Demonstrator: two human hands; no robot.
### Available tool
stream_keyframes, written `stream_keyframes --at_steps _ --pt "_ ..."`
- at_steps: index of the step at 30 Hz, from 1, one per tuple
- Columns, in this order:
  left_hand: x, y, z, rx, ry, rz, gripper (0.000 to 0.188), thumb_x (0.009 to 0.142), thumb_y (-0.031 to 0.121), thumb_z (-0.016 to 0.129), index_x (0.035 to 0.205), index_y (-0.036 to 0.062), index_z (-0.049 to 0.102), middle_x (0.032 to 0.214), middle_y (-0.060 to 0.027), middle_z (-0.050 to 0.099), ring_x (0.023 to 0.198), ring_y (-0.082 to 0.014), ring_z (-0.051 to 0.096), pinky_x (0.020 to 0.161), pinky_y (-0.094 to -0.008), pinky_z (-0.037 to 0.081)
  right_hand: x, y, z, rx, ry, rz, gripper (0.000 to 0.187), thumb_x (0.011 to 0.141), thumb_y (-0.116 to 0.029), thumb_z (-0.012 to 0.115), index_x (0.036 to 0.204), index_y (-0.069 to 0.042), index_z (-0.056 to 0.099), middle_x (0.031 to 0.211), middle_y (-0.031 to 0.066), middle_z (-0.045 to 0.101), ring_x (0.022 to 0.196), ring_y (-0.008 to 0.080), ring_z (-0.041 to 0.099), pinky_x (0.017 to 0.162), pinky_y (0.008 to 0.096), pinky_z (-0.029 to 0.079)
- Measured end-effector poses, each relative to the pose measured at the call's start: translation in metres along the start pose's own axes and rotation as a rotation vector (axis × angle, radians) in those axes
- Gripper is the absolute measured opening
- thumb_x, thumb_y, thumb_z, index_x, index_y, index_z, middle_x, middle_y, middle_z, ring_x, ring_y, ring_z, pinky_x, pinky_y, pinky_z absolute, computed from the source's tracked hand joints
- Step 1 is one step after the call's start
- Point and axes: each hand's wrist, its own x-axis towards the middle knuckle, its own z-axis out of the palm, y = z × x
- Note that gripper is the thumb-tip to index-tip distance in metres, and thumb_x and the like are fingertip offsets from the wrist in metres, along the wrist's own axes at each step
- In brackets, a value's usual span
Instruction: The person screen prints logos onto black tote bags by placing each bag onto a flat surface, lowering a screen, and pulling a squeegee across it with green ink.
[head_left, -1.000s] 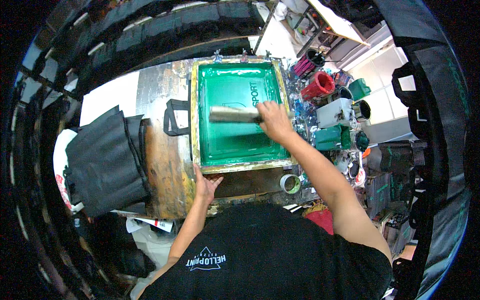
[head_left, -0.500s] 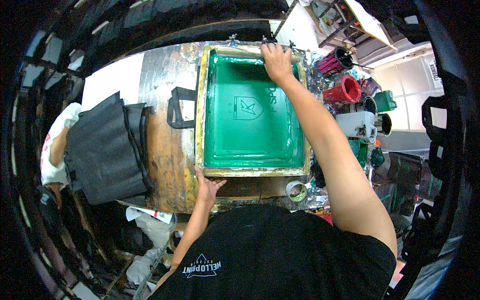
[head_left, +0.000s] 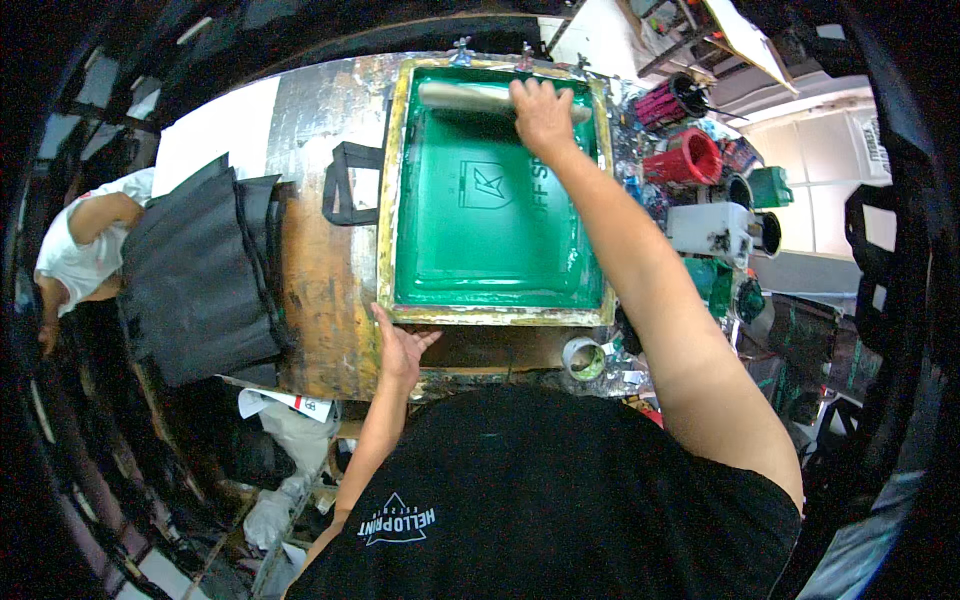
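A silk-screen frame [head_left: 500, 316] with a worn, yellowish rim lies on the work table, its mesh [head_left: 470, 250] coated in wet green ink. Dark shield and letter shapes show through the mesh. Near the far end of the screen, my right hand [head_left: 545, 115] is closed over the handle of a squeegee [head_left: 462, 98], which is blurred by motion. At the near left corner, my left hand [head_left: 402, 350] has its thumb against the frame and its fingers spread along the front edge. Black straps [head_left: 352, 182] stick out from under the frame's left side.
A stack of black fabric bags [head_left: 195, 275] lies on the table's left. A tape roll [head_left: 583, 358] sits by the near edge. Along the right stand a red bucket [head_left: 690, 160], a white jug [head_left: 705, 230] and other ink containers. Another person's white sleeve [head_left: 82, 245] shows at far left.
The squeegee has moved from the far rim a little toward me over the mesh, my right hand still on it. The other person has shifted left. My left hand stays at the corner.
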Motion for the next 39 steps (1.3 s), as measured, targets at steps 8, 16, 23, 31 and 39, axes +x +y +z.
stream_keyframes --at_steps 8,16,23,31,39 --pt "-0.004 0.007 0.004 0.002 -0.038 -0.004 0.122 0.084 0.091 0.034 0.16 0.0062 -0.01 0.161 -0.0257 0.021 0.127 -0.0416 0.054 0.101 -0.0482 0.051 -0.162 -0.047 -0.069 0.06 -0.087 -0.024 0.047 0.076 -0.015 0.073 0.121 -0.017 0.059 0.111 0.0053 0.059 0.108 0.025 0.056 0.094 0.0511 0.038" --pt "0.004 0.001 -0.014 0.025 -0.22 -0.004 0.113 0.085 0.091 0.033 0.156 0.0035 0.023 0.145 -0.0225 0.047 0.114 -0.0347 0.062 0.092 -0.0428 0.053 -0.254 -0.074 -0.12 0.111 -0.131 -0.084 0.054 0.072 -0.017 0.078 0.121 -0.015 0.056 0.109 0.0056 0.058 0.108 0.0253 0.055 0.092 0.0491 0.037" --pt "-0.002 0.006 -0.012 0.022 -0.187 -0.024 0.112 0.084 0.092 0.032 0.155 0.0049 0.027 0.139 -0.0187 0.053 0.112 -0.0321 0.062 0.093 -0.0404 0.052 -0.221 -0.051 -0.15 0.237 -0.14 -0.031 0.054 0.076 -0.017 0.076 0.126 -0.014 0.054 0.114 0.0075 0.062 0.109 0.029 0.059 0.085 0.0534 0.043" --pt "-0.003 0.008 -0.01 0.014 -0.141 -0.044 0.11 0.085 0.091 0.031 0.152 0.0033 0.03 0.135 -0.0195 0.056 0.111 -0.0313 0.063 0.09 -0.0404 0.053 -0.222 -0.054 -0.149 0.252 -0.282 -0.155 0.055 0.076 -0.019 0.08 0.122 -0.011 0.05 0.112 0.0085 0.06 0.108 0.0312 0.059 0.084 0.0536 0.042" --pt "-0.002 0.006 -0.013 0.041 -0.16 -0.059 0.102 0.089 0.087 0.035 0.152 0.0066 0.027 0.13 -0.016 0.057 0.098 -0.0257 0.068 0.084 -0.0382 0.054 -0.228 -0.065 -0.12 0.188 -0.165 -0.171 0.056 0.075 -0.018 0.08 0.122 -0.012 0.051 0.108 0.0068 0.06 0.105 0.0306 0.058 0.088 0.0547 0.038"
